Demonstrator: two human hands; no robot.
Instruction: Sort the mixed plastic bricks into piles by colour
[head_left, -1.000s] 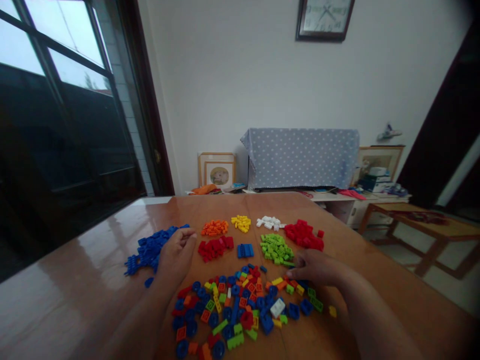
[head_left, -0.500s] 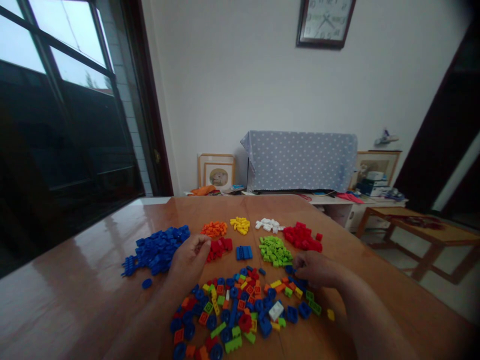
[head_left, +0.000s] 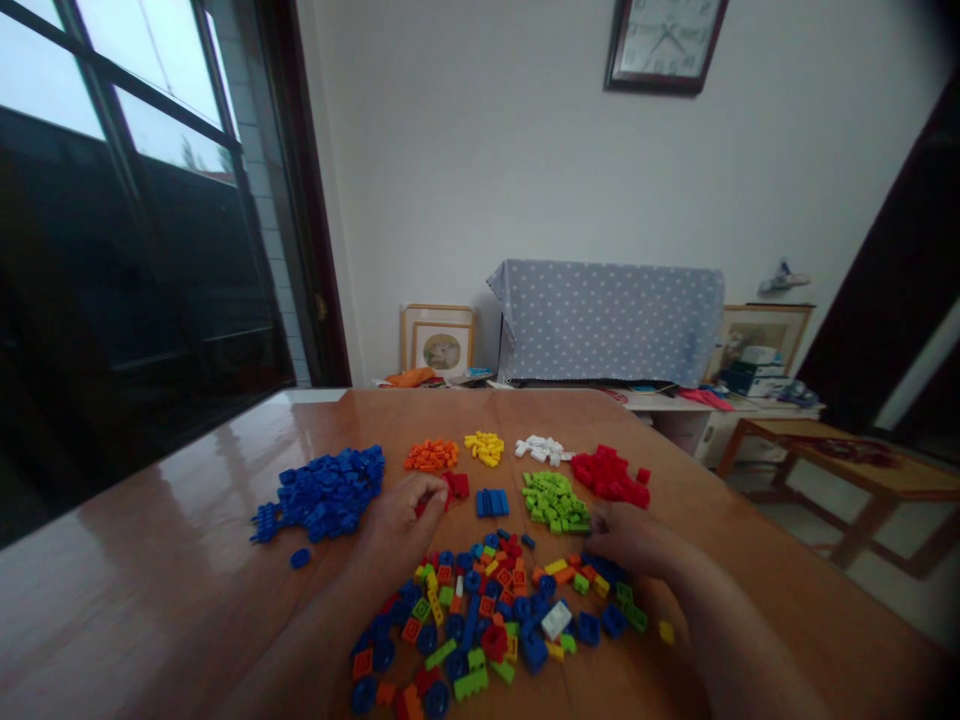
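Mixed bricks (head_left: 469,632) lie nearest me; past them my right hand (head_left: 628,536) curls beside the green heap (head_left: 553,500) — a careless knuckle could scatter it. My left hand (head_left: 405,518), fingers drawn in, might knock the red bricks (head_left: 457,486) behind — whether either grips anything, I can't tell.

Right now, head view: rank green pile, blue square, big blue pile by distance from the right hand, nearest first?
1. Green pile: just left of the right hand.
2. Blue square: centre, left of the green pile.
3. Big blue pile: far left side.
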